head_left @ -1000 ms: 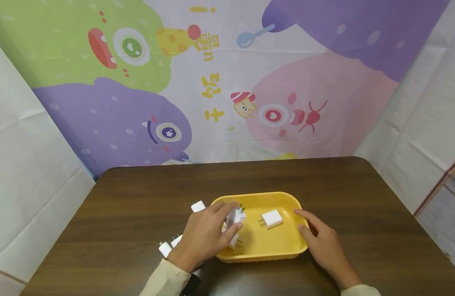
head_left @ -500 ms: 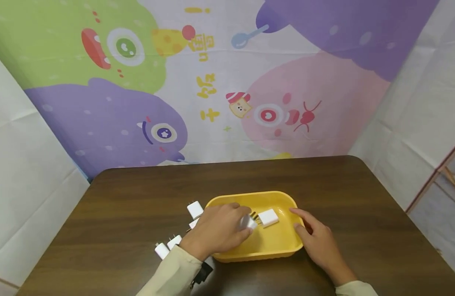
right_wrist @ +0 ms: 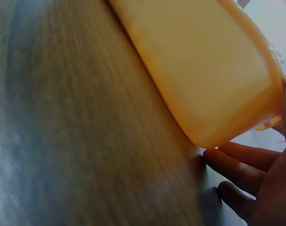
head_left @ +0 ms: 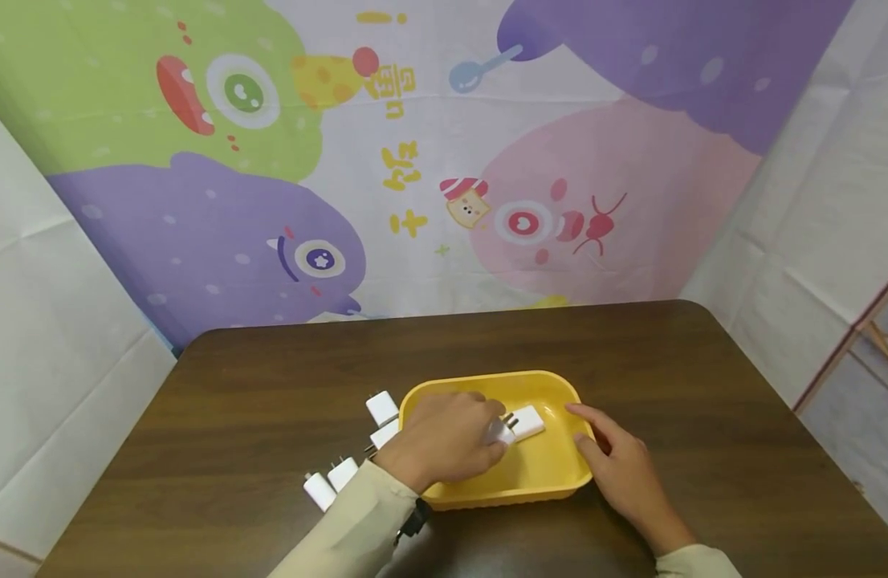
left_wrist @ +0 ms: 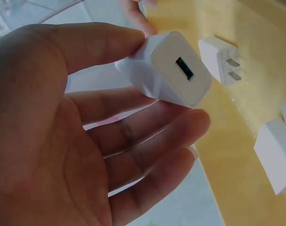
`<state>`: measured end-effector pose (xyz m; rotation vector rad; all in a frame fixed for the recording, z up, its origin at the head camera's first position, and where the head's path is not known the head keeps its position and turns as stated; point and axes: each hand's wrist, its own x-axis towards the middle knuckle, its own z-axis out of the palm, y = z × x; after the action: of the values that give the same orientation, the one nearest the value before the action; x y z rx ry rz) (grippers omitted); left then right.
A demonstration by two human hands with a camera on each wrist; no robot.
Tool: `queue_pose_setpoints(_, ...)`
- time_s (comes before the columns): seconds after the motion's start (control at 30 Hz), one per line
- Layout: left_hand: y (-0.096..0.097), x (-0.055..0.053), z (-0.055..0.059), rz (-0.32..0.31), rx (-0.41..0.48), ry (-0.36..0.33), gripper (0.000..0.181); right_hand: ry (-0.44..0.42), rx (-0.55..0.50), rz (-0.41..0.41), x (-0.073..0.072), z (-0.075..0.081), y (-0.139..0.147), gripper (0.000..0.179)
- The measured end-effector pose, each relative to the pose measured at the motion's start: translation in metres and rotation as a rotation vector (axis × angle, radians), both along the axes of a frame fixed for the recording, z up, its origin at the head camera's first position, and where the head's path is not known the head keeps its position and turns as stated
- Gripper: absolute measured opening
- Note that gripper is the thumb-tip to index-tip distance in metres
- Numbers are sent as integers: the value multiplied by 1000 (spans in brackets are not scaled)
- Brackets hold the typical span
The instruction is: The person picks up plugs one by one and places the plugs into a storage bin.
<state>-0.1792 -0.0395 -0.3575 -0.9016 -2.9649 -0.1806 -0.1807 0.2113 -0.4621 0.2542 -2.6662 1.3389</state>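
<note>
My left hand (head_left: pixel 447 437) reaches over the yellow plastic tray (head_left: pixel 538 491) and pinches a white USB charger (head_left: pixel 498 432) between thumb and fingers. In the left wrist view, the held charger's USB port side (left_wrist: pixel 180 70) faces the camera. Just to its right in the head view, a second white charger (head_left: pixel 529 422) lies in the tray, its prongs showing in the left wrist view. More white charger bodies (left_wrist: pixel 274 155) show at the right edge of that view. My right hand (head_left: pixel 632 478) grips the tray's right end, thumb and index finger over the rim, other fingers against the outside wall.
Left of the tray on the dark wood table (head_left: pixel 256 417) lie several more white chargers, such as one by the tray's rim (head_left: pixel 382 409) and one nearer the front (head_left: pixel 319 490). A cartoon-printed cloth (head_left: pixel 415 273) hangs behind the table.
My left hand has moved right across the tray with the charger, bringing it close to the one lying there. The right hand keeps its hold on the rim. The head view has shifted slightly.
</note>
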Motion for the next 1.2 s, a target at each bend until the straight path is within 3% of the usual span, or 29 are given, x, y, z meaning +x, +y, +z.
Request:
queue_pose_setpoints(0.3,13,-10,-3,-60,-145,25,22,12,4,-4,0,0,-1,34)
queue_pose_setpoints(0.53,26,-17,-5,-59,-204,-64,23,15,-3,4,0,0,0,34)
queue_pose_setpoints(0.8,45,-17,-8,-90,-329,-110,22,15,-9,14,1,1,1,34)
queue_pose_setpoints(1.2,58,-21,-13,-114,-319,-161,22,16,-11,12,1,1,1,34)
